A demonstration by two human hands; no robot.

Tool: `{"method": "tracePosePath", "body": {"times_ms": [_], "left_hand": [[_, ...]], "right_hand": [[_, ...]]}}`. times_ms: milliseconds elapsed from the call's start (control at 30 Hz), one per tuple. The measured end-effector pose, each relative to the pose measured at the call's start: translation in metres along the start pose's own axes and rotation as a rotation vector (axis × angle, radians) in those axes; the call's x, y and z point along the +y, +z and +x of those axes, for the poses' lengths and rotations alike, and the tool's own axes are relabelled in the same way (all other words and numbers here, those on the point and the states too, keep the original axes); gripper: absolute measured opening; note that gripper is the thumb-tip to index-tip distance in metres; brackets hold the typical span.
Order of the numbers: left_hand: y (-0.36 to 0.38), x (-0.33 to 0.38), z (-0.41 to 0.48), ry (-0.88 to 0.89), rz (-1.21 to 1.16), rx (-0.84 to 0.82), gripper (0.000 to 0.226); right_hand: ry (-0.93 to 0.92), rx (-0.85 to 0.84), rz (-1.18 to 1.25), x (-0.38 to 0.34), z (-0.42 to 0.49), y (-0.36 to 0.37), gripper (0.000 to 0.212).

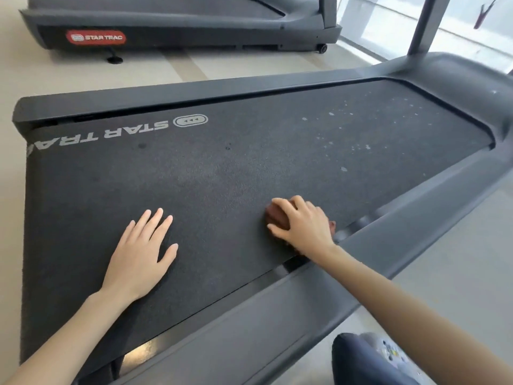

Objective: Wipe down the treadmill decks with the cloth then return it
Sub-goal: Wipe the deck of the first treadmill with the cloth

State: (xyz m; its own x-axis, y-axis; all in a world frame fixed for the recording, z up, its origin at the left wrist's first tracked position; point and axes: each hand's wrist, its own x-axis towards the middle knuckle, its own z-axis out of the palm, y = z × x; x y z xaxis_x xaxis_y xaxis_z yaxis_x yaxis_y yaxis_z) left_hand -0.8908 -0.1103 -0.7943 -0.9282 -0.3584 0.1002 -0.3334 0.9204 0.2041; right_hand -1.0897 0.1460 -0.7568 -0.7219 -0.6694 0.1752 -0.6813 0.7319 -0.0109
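Pressing a bunched brown cloth (pixel 277 213) onto the treadmill deck (pixel 249 162) with the right hand (pixel 302 225), fingers curled over the cloth and gripping it, just beside the near side rail (pixel 277 301). Resting the left hand (pixel 138 257) flat on the same dark belt, palm down, fingers straight and a little spread, holding nothing, well apart from the cloth. Further along the belt, toward the upright post (pixel 424 23), many small pale specks (pixel 361 129); at the other end, white STAR TRAC lettering (pixel 133 129). Beyond a strip of light floor (pixel 249 62), a second treadmill (pixel 180 23) with a red label (pixel 95 37). At the lower right corner, a dark blue shape (pixel 358 362), not possible to tell what
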Motion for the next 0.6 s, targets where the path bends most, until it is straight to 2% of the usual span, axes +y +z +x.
{"method": "tracePosePath", "body": {"times_ms": [67, 133, 167, 200, 300, 467, 533, 600], "left_hand": [[-0.001, 0.0, 0.001, 0.006, 0.011, 0.012, 0.071], [-0.001, 0.002, -0.001, 0.0, 0.021, 0.013, 0.073], [0.0, 0.004, -0.001, -0.01, 0.025, 0.012, 0.073], [0.0, 0.005, -0.001, -0.022, 0.03, 0.012, 0.073], [-0.001, 0.016, 0.002, -0.092, 0.049, 0.003, 0.076], [0.012, 0.074, 0.009, -0.323, 0.088, -0.013, 0.086], [0.021, 0.095, 0.011, -0.375, 0.147, -0.011, 0.082], [0.023, 0.103, 0.011, -0.422, 0.15, 0.006, 0.074]], "right_hand": [[0.321, -0.004, -0.02, 0.074, 0.011, -0.005, 0.062], [0.635, 0.01, 0.081, 0.125, 0.024, -0.01, 0.065], [0.713, 0.013, 0.112, 0.133, 0.034, -0.007, 0.066], [0.707, 0.011, 0.087, 0.129, 0.046, -0.002, 0.065], [0.399, 0.07, -0.043, 0.075, 0.072, 0.018, 0.059], [-0.163, 0.088, 0.091, -0.052, 0.085, 0.029, 0.054], [-0.311, 0.05, 0.148, -0.076, 0.077, 0.025, 0.055], [-0.418, -0.005, 0.202, -0.07, 0.068, 0.022, 0.057]]}}
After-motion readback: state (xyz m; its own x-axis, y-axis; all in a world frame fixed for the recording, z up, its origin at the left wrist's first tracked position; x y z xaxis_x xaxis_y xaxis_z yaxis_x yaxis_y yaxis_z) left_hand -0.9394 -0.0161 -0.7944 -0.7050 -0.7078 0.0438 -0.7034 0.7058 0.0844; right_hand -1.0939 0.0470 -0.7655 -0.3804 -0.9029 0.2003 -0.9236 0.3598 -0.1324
